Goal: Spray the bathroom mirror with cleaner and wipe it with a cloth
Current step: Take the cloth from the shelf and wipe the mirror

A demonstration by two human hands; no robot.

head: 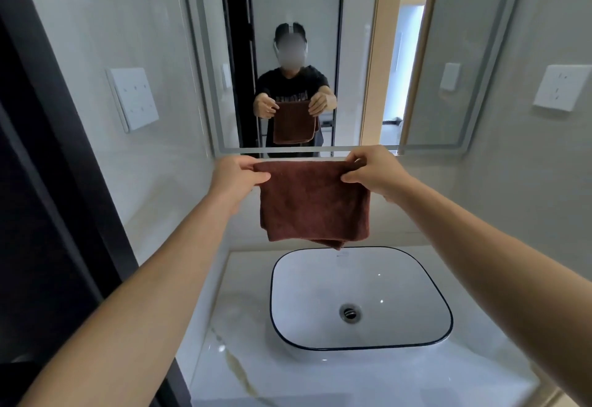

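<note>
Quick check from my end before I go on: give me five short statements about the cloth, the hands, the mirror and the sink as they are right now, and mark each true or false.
1. Both hands hold the brown cloth by its top edge, the left hand at one corner and the right hand at the other. True.
2. The cloth is pressed flat against the mirror. False: it hangs in the air below the mirror's lower edge.
3. The cloth hangs above the back of the white sink. True.
4. A spray bottle stands on the counter. False: no bottle is in view.
5. The sink is full of water. False: its drain shows in a bare basin.
</note>
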